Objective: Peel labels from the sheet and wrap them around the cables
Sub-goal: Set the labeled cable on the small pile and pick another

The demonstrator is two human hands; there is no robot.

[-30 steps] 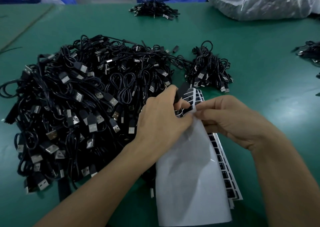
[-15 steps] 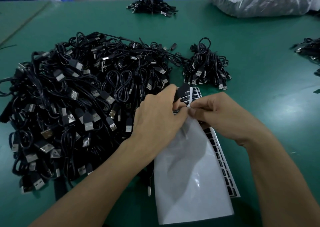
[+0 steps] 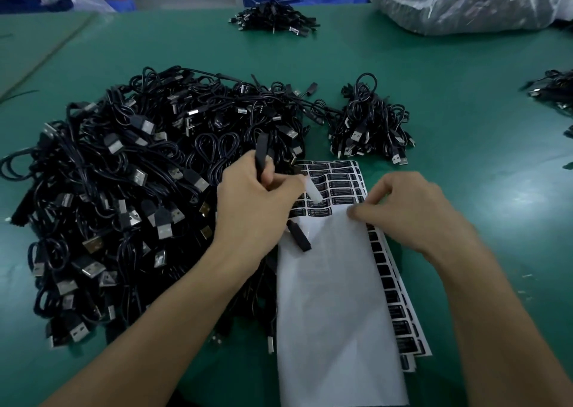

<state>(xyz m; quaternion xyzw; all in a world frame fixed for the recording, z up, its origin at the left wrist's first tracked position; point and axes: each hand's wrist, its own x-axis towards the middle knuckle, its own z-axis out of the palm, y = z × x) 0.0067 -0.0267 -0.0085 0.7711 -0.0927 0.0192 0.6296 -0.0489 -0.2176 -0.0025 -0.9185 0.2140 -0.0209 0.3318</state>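
Observation:
A label sheet (image 3: 336, 184) with rows of black labels lies in front of me, and its white backing (image 3: 335, 298) is folded over toward me. My left hand (image 3: 257, 203) grips a black cable (image 3: 261, 155) and pinches a pale, peeled label (image 3: 313, 191) between thumb and forefinger just above the sheet. The cable's other end (image 3: 299, 236) hangs below the hand over the backing. My right hand (image 3: 412, 209) holds the sheet down at the fold, its fingertips blurred. A big pile of black USB cables (image 3: 124, 189) lies to the left.
A small cable bundle (image 3: 369, 127) sits beyond the sheet on the green table (image 3: 465, 112). Another bundle (image 3: 273, 20) lies at the far edge, with a filled plastic bag (image 3: 465, 0) at the back right. More cables (image 3: 553, 93) lie at the right edge.
My hands have drawn apart. The left hand has lifted a label off the sheet, and the right hand has slid right, exposing more rows of labels.

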